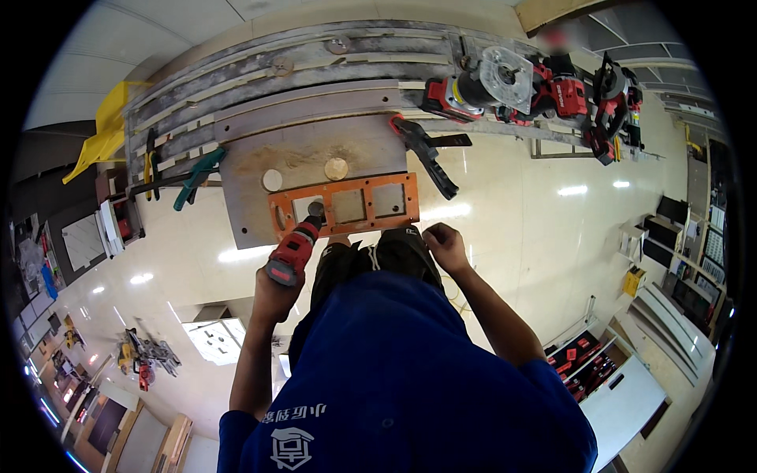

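Note:
My left hand point(276, 297) is closed round the grip of a red and black cordless drill point(293, 251). The drill's dark round front end point(316, 209) is at the left square opening of an orange template point(344, 225), but I cannot tell if it touches. That template has several openings and lies along the near edge of a grey-brown board point(248, 185) strewn with dust. A pale round spot point(273, 180) and a tan round one point(336, 169) show on the board. Beside my dark shorts, my right hand point(447, 246) is curled closed, with nothing visible in it.
The board rests on a slatted workbench point(236, 77). A green clamp point(199, 178) grips its left side; a black and red clamp point(426, 154) sits at the right. Red power tools point(560, 94) crowd the bench's right end. A yellow sheet point(110, 130) hangs at the left end.

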